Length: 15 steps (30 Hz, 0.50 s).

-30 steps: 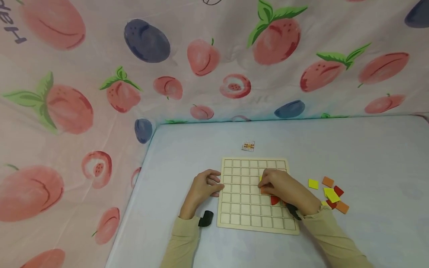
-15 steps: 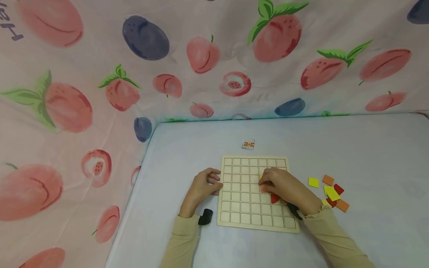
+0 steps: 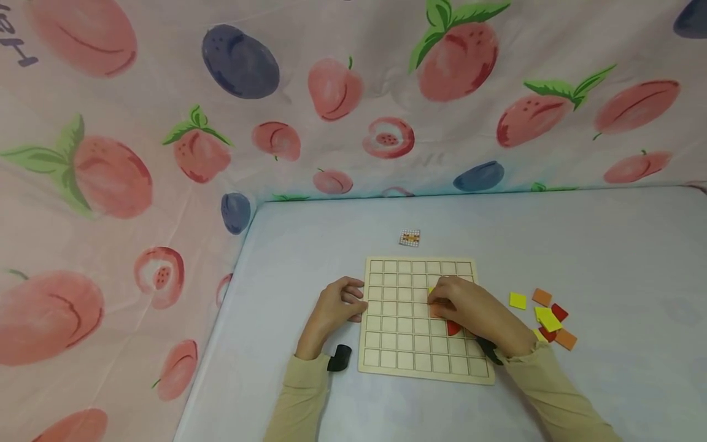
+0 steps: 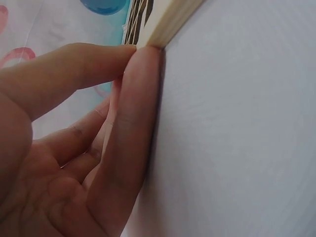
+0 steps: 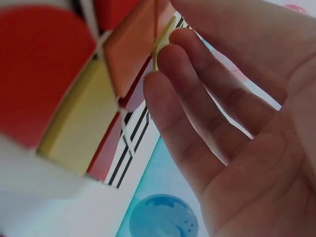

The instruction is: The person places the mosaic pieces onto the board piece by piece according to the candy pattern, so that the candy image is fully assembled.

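A pale wooden grid board (image 3: 388, 341) lies flat on the table. My left hand (image 3: 334, 304) is at its left edge; in the left wrist view thumb and finger pinch the board's edge (image 4: 170, 22). Over the right half of the board, my right hand (image 3: 469, 307) bends down with its fingertips together. The right wrist view shows those fingertips at a thin, tilted yellow tile (image 5: 163, 42), beside an orange tile (image 5: 131, 47). Another yellow tile (image 5: 81, 116) and a rounded red tile (image 5: 44, 74) lie in the grid nearby. The hand hides part of the tiles from above.
Right of the board lies a loose group of yellow (image 3: 517, 300), orange (image 3: 542, 297) and red (image 3: 560, 312) tiles, some overlapping. A small patterned card (image 3: 410, 237) lies behind the board. Fruit-printed cloth (image 3: 334, 144) rises at the back and left of the table.
Both hands keep nearly the same places. The fingers of my right hand shift only slightly over the tiles. The whole head view has moved a little.
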### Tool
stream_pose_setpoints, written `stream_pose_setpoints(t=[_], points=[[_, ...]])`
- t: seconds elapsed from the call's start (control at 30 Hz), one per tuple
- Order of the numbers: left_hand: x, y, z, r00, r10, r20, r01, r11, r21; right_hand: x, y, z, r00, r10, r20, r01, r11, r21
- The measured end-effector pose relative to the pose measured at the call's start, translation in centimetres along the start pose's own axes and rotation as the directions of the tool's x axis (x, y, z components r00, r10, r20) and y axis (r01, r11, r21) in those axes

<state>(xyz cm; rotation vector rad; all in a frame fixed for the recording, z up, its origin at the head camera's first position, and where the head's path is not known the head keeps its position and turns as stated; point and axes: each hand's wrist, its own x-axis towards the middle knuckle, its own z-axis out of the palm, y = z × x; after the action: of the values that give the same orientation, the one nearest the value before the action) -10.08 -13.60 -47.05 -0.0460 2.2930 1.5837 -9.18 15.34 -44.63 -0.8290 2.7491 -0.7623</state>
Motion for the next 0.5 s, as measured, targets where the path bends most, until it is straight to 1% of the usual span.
stream_pose_setpoints(t=[0.27,0.43,0.5], points=[[0.0,-0.2,0.0,1.000,0.002,0.004,-0.002,1.000,0.002,-1.3,0.5,-0.9,0.998,-0.011,-0.065,0.007,0.998,-0.062],[0.1,-0.3,0.0,1.000,0.012,0.005,-0.012,1.000,0.000,-2.4,1.4,-1.5,0.995,0.024,-0.101,-0.035,0.993,-0.112],[0.1,-0.2,0.0,1.000,0.013,0.002,-0.013,1.000,-0.001,-2.8,1.9,-1.8,0.994,0.037,-0.105,-0.051,0.990,-0.133]])
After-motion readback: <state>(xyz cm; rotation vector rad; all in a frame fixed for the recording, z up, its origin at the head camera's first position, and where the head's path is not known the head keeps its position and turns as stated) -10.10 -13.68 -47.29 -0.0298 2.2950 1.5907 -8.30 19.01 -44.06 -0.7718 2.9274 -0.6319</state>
